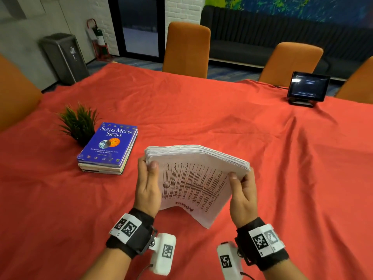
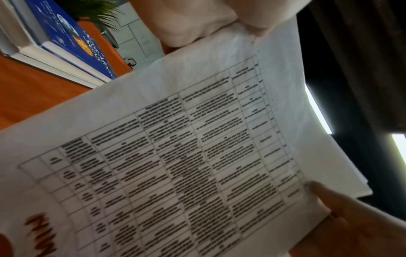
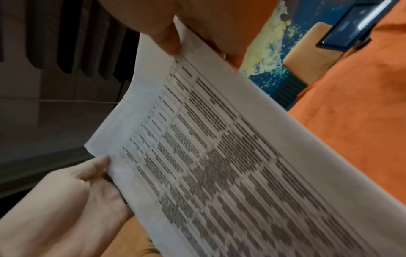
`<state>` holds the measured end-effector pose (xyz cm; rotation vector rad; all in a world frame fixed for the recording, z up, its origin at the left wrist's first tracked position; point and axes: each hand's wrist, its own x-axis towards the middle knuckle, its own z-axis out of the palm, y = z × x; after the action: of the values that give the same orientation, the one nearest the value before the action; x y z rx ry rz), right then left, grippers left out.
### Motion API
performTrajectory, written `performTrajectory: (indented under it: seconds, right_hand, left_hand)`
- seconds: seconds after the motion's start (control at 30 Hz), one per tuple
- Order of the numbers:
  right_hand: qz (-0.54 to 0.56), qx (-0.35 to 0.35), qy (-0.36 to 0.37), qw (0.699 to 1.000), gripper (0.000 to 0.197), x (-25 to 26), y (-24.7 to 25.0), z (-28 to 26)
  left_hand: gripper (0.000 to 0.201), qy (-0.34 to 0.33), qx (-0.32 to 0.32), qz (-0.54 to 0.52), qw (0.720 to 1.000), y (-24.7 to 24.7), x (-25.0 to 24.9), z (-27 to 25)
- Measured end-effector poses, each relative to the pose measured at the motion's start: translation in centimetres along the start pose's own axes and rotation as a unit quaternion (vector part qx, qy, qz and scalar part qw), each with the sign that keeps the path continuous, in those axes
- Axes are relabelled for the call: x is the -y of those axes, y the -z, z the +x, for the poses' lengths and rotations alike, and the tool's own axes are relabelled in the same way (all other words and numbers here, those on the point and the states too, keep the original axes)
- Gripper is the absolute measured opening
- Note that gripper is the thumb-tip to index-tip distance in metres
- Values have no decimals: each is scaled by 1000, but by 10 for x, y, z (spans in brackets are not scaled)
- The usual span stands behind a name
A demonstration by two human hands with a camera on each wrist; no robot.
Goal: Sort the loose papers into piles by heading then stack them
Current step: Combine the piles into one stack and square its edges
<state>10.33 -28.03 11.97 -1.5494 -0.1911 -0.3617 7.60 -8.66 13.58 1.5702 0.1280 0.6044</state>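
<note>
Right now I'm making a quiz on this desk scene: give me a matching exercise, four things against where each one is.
Things:
1. papers
2. book
3. plant
4. screen

Places:
A. far right of the table
B. held in both hands
C. just left of the book
D. top of a small stack, left of the hands

Pairs: 1-B, 2-D, 3-C, 4-A
</note>
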Motion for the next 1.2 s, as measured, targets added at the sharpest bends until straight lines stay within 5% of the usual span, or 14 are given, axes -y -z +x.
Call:
performTrajectory:
  seconds: [0.2, 0.5, 0.63, 0.8, 0.93, 1.07, 1.2]
  right_hand:
    - [-131, 105, 29, 985, 24, 27, 21, 22]
    - [-332, 302, 43, 892, 23, 80, 30, 40]
    - [-331, 315, 76, 886, 10, 86, 7, 40]
    - [-295, 286, 118, 904, 20, 89, -15, 37]
    - [-258, 241, 112, 929, 19, 80, -10, 35]
    - [-171, 181, 37, 968, 10, 66, 15, 44]
    - [-108, 114, 1, 988, 23, 55, 34, 39]
  left_hand:
    - [24, -18, 4, 17, 1000, 9, 7, 17]
    - [13, -184, 135, 112, 967, 10, -37, 31]
    - [19, -254, 191, 178, 931, 1, -45, 29]
    - [15, -295, 210, 199, 911, -2, -51, 29]
    - [25, -212, 237, 250, 915, 23, -40, 36]
    - [33, -52, 278, 384, 879, 89, 5, 51]
    - [14, 41, 241, 271, 931, 124, 18, 48]
